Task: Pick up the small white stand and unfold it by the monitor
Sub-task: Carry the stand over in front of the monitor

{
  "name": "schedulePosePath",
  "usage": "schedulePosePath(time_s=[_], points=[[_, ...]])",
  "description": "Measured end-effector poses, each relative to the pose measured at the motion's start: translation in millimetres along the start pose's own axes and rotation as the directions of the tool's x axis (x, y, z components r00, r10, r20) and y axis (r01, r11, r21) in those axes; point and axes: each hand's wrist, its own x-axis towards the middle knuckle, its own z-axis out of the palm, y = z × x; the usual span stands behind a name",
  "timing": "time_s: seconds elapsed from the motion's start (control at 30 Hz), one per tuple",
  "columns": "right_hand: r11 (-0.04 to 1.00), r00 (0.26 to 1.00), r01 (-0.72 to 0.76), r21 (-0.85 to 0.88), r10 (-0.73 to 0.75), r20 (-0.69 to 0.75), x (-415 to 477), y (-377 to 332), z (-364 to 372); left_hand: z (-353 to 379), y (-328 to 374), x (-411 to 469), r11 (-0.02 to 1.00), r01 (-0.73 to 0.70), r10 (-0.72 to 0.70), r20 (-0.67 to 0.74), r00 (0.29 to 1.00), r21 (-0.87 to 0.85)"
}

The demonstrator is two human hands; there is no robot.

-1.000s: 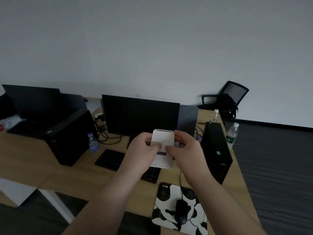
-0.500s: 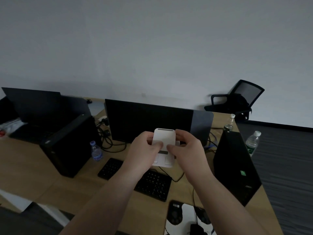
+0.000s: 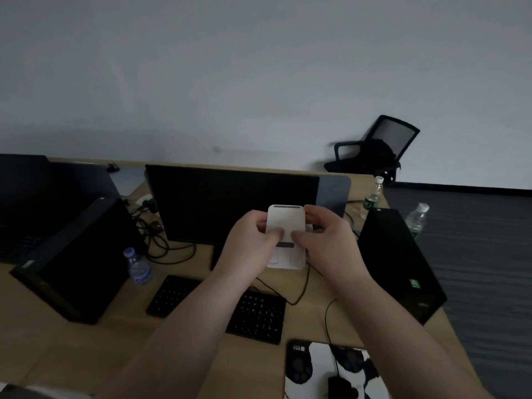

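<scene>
Dim office, wooden table (image 3: 72,349) under a plain grey wall. Going left to right: a boxy black computer tower (image 3: 77,263), a small clear water bottle (image 3: 137,266), then the dark flat monitor (image 3: 230,203) with a black keyboard (image 3: 256,315) below. Left hand (image 3: 249,243) and right hand (image 3: 328,246) both grip the small white stand (image 3: 286,234), held up in front of the monitor. It's smooth plastic with rounded corners, thumbs pressed on its face.

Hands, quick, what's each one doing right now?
Left hand: closed on the white stand.
Right hand: closed on the same stand.
</scene>
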Motion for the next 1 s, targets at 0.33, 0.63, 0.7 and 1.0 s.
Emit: schedulePosePath(time_s=[0.33, 0.63, 0.7, 1.0], points=[[0.998, 0.993, -0.030, -0.061, 0.023, -0.114, -1.5, 0.6, 0.3, 7.1, -13.5, 30.0, 0.995, -0.094, 0.098, 0.160, 0.982, -0.027], [0.994, 0.986, -0.104, -0.045, 0.097, -0.134, 18.0, 71.0, 3.8, 57.8, -59.3, 52.7, 0.999, -0.044, 0.047, 0.220, 0.974, -0.020], [0.992, 0.985, -0.124, -0.034, 0.119, -0.126, 25.9, 97.4, 7.5, 75.5, -78.2, 61.6, 1.000, -0.024, 0.024, 0.214, 0.976, -0.006], [0.976, 0.973, -0.206, -0.071, 0.196, -0.123, 74.6, 245.4, 43.8, 165.4, -188.9, 103.6, 0.995, 0.095, -0.099, 0.175, 0.980, 0.032]])
